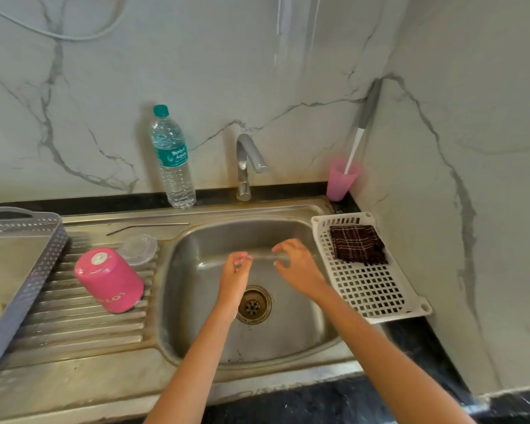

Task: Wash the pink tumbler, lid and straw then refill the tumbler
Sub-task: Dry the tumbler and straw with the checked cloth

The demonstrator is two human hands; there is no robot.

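The pink tumbler (109,280) stands upside down on the ribbed drainboard left of the sink. Its clear lid (138,249) lies just behind it. Over the sink bowl (288,332), both hands hold a thin clear straw (262,257) that lies level and is blurred. My left hand (236,272) pinches the straw near its middle. My right hand (292,260) has its fingers curled round the straw's right end. A thin bent metal rod (147,226) lies on the steel ledge behind the lid.
The tap (248,163) stands behind the bowl, with no water running. A capped water bottle (173,160) is to its left. A pink cup (341,180) holding a brush sits in the corner. A white basket (374,289) with a brown cloth is on the right, a grey tray (22,270) on the left.
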